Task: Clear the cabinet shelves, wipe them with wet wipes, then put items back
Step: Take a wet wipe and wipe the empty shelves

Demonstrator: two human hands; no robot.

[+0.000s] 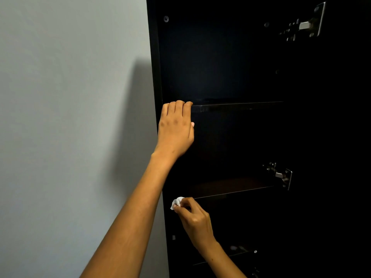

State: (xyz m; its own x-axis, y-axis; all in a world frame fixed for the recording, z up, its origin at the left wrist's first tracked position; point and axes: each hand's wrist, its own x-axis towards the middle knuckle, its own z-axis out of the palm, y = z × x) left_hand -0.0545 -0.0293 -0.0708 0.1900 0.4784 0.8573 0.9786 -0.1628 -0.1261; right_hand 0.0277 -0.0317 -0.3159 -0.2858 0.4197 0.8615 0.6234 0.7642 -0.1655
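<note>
A tall black cabinet (230,63) stands open in front of me, its inside very dark. My left hand (175,127) reaches up, with its fingers hooked over the front left edge of the upper shelf (239,106). Lower down, my right hand (193,215) pinches a crumpled white wet wipe (176,202) against the cabinet's left inner side, just under the middle shelf (232,190). Both shelves look bare as far as the darkness lets me see.
A plain grey wall (70,117) fills the left half of the view. Metal door hinges sit at the upper right (307,25) and middle right (281,175) of the cabinet. A lower shelf (230,255) with small dim items shows near the bottom.
</note>
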